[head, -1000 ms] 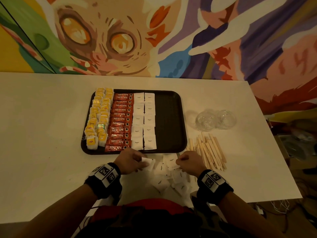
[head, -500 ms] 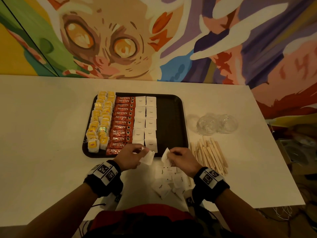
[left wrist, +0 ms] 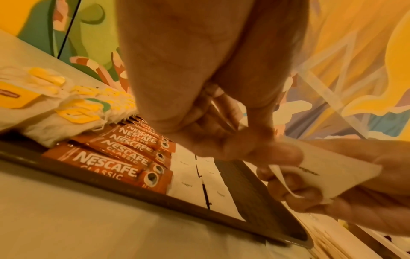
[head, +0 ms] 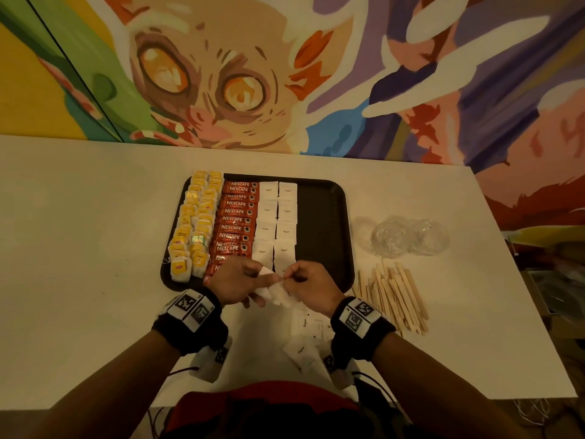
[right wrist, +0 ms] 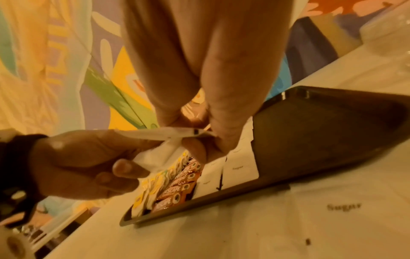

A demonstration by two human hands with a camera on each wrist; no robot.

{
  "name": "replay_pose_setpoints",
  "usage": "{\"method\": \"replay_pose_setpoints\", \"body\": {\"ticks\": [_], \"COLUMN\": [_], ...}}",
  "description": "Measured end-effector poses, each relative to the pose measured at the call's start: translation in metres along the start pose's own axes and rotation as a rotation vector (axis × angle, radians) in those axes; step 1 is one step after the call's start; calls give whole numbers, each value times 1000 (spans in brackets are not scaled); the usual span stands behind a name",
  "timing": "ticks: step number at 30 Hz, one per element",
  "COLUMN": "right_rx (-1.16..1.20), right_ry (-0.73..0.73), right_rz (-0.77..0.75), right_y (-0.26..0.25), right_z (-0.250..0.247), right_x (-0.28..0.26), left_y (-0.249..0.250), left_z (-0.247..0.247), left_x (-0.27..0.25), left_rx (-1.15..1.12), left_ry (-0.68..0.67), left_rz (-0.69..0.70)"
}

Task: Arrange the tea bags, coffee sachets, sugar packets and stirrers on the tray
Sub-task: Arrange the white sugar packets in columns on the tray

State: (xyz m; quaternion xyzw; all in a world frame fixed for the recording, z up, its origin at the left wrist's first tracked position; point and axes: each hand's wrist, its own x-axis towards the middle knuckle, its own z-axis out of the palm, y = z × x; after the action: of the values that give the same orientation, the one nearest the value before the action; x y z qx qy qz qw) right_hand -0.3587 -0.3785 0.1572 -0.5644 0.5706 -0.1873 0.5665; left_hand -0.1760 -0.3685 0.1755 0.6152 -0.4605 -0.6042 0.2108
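Stirrers [head: 394, 299] right of tray [head: 319, 236]; glass lids [head: 408, 237] beyond; hands hide near rim

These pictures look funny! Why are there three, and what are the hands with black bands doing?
No machine here: a person wears three cameras. One sits on the head and looks down; one sits on each wrist's black band, looking along the fingers. The left hand and right hand pinch white paper sugar packets between them, over the near edge of a dark rectangular tray. The tray holds yellow-tagged tea bags, red coffee sachets and two rows of sugar. Flat wooden stirrers and more loose sugar packets lie on the white table.
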Motion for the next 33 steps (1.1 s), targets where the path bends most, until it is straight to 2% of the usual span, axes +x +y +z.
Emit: {"method": "replay_pose_setpoints", "body": {"ticks": [5,12,16,18,21,25,29,33], "right_rx": [140,395,630,716,681,469,332,361], "right_ry": [93,176,152,153,194,276,299,346], "right_rz": [33,64,117,129,184,267,264,261], "right_y": [4,0,-3,-6,-7,-8,-13,-18], "right_z": [4,1,-2,-1,8,24,26,25], "right_x": [3,4,6,6,13,22,22,24], "left_y": [-9,-10,-9,-9,-4,0,5,12], "left_z": [0,3,-2,-2,4,10,9,8], "left_x": [1,4,6,7,9,11,10,7], "left_rx": [-148,-445,-454,-346,-197,-215,-350,-510], "left_ry": [99,321,330,366,424,480,478,408], "left_rz": [79,40,99,144,163,105,70,106]}}
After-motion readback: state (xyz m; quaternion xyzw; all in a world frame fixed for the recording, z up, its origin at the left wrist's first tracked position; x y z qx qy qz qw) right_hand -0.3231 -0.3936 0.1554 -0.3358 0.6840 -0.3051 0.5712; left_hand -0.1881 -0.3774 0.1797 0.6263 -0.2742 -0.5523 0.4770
